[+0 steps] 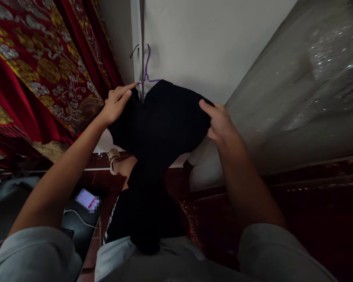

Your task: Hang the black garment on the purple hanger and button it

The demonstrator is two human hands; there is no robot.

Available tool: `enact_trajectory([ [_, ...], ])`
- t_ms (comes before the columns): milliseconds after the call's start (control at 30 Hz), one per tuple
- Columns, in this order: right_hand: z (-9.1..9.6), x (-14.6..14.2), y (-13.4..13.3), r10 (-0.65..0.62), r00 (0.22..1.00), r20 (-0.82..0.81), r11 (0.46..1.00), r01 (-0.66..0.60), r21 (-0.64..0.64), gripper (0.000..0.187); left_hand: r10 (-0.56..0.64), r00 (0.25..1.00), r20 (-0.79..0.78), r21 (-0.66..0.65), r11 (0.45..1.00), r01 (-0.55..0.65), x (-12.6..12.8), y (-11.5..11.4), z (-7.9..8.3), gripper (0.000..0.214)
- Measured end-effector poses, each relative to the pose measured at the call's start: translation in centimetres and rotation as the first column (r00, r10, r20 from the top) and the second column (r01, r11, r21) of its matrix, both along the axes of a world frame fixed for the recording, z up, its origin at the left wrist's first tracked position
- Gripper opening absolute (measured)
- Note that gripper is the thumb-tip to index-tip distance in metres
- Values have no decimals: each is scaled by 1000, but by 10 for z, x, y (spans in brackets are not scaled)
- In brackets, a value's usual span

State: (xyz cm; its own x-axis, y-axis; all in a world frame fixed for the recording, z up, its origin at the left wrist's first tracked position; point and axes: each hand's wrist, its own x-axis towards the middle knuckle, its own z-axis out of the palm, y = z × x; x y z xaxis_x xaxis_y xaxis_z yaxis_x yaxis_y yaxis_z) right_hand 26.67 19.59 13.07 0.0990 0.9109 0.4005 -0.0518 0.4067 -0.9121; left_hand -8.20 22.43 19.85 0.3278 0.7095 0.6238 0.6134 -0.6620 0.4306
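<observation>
A black garment (167,117), probably a shirt, hangs on a purple hanger (147,70) against the wall. The hanger's hook loops upward beside a narrow vertical strip. At the garment's left shoulder, my left hand (117,102) grips the cloth, its index finger stretched along the hanger's arm. My right hand (219,119) pinches the opposite shoulder or sleeve between thumb and fingers. The cloth is spread between both hands, and its lower part droops toward my lap. Folds are hard to make out in the dark fabric.
A red curtain (47,70) with gold and silver flowers hangs at left. Plastic sheeting (282,98) covers something large at right. A phone (87,199) with a lit screen lies on a dark seat (79,223), near a white cable. My foot wears a beige clog (114,160).
</observation>
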Motion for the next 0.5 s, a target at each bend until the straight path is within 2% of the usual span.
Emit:
enact_trajectory([
  [100,13,-4,1,-139,981,-134,978,157,134,44,-35,999,29,31,999,34,21,-16,18,46],
  [200,20,-17,-12,-291,938,-188,922,328,205,41,23,986,163,15,1000,-25,28,-40,34,43],
  [267,20,-35,-37,-406,897,-174,869,438,232,45,25,957,289,-111,994,7,28,-54,40,43],
  [300,18,-47,-54,-432,891,-141,851,455,262,46,12,937,350,-205,977,64,27,-60,42,46],
  [333,17,-60,-73,-424,904,-61,850,420,318,46,-2,915,403,-297,945,133,26,-66,42,50],
  [367,15,-73,-91,-317,943,100,888,258,380,46,-11,900,436,-377,906,194,23,-71,42,52],
  [400,15,-85,-108,-136,945,299,909,-1,417,46,-14,896,445,-442,866,233,19,-76,41,52],
  [433,14,-95,-122,50,872,487,877,-271,396,48,-11,905,426,-496,833,243,13,-82,39,48],
  [467,15,-103,-132,207,753,625,798,-499,337,50,-6,925,379,-548,805,230,5,-87,37,42],
  [500,16,-109,-136,310,643,700,709,-647,281,52,-12,953,304,-602,772,201,-5,-92,35,35],
])
